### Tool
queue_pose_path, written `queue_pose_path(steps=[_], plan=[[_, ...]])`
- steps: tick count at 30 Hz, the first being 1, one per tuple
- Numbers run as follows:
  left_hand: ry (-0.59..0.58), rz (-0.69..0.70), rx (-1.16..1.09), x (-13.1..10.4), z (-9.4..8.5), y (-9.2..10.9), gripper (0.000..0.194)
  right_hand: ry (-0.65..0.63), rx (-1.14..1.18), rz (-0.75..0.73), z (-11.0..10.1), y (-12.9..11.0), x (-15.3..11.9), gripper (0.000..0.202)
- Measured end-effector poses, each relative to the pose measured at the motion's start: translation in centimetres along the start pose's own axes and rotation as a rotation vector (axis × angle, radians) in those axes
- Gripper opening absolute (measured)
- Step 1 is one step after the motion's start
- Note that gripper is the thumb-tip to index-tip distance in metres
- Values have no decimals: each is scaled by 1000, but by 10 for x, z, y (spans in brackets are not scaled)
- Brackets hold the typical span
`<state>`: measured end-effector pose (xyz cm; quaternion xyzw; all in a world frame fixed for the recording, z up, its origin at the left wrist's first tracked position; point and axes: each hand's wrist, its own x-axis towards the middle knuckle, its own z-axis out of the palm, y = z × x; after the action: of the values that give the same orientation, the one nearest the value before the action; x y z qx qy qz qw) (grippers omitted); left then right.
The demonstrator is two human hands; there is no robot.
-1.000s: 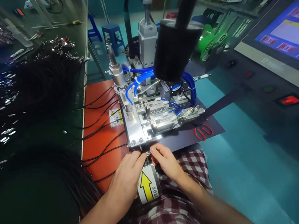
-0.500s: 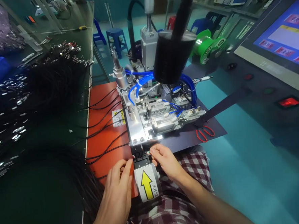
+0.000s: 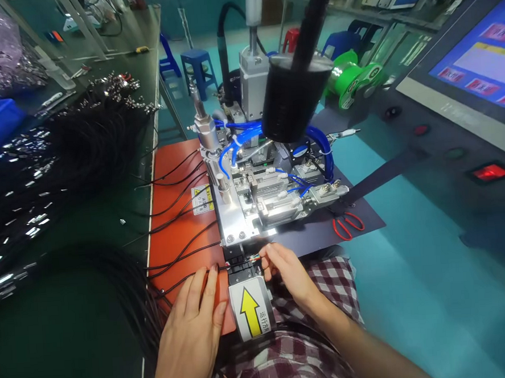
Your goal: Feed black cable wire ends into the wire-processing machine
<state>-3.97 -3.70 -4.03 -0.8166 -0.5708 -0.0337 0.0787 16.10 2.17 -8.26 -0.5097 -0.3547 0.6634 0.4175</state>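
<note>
label, white, on a curved cover [image 3: 239,322]: bold yellow arrow [image 3: 251,315], black outline, with characters "运行方", the remainder cut off at the edge. sticker [image 3: 202,200], white and yellow, warning triangle; its small print too fine to read. screen [image 3: 484,55], blue, with pink buttons and a yellow strip; wording illegible.

cable [image 3: 179,282], black, slim, round, smooth: runs over the orange board [image 3: 174,165], matt and flat, and across the black holder [image 3: 239,274], blocky, just beyond the arrow cover. wire ends [image 3: 254,258], thin and coloured, at the holder's right side.

left hand [image 3: 192,324]: laid flattish on the board, fingers extended, thumb apart, fingertips upon the cable. right hand [image 3: 286,271]: fingers curled, tips together, clamped on the wire ends.

machine [image 3: 274,202], bright machined metal, with glossy blue tubes [image 3: 249,135]. scissors [image 3: 349,226], red looped handles. spool [image 3: 343,78], green, flanged. tabletop [image 3: 74,348], dark, bearing a tangled black cable bundle [image 3: 90,130].
</note>
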Motion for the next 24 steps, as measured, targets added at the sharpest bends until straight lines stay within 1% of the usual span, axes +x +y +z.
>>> queue_pose_path(steps=[4, 6, 8, 11, 12, 14, 15, 16, 17, 18, 19, 21, 22, 24], plan=[[4, 1, -31, -4, -1, 1, 46, 89, 18, -1, -14, 5, -7, 36], [-14, -6, -54, 1, 0, -1, 46, 118, 11, 4, -18, 5, -9, 36], [-44, -28, -80, 14, 2, -5, 47, 135, -2, 1, -20, 3, -11, 36], [-97, -87, -152, 42, 1, -18, 47, 137, -29, -26, -19, -2, -13, 35], [-112, -92, -194, 50, -3, -24, 45, 137, -36, -34, -18, -4, -15, 35], [-140, -43, -339, 56, -15, -34, 39, 148, -38, -33, -20, -7, -19, 33], [-173, 1, -446, 55, -24, -37, 34, 162, -36, -32, -22, -9, -22, 32], [-265, 92, -554, 50, -34, -39, 30, 170, -42, -27, -24, -11, -25, 30], [-389, 197, -633, 43, -44, -40, 26, 168, -52, -21, -26, -12, -28, 29], [-498, 278, -672, 36, -53, -40, 24, 171, -52, -18, -27, -13, -30, 27], [-571, 310, -672, 28, -61, -39, 26, 166, -51, -18, -28, -14, -33, 27], [-603, 292, -687, 19, -70, -38, 27, 156, -43, -19, -26, -17, -36, 26], [-625, 268, -720, 18, -71, -38, 27, 149, -42, -22, -24, -19, -37, 26], [-672, 190, -862, 22, -70, -40, 24, 137, -51, -31, -18, -23, -38, 27]])
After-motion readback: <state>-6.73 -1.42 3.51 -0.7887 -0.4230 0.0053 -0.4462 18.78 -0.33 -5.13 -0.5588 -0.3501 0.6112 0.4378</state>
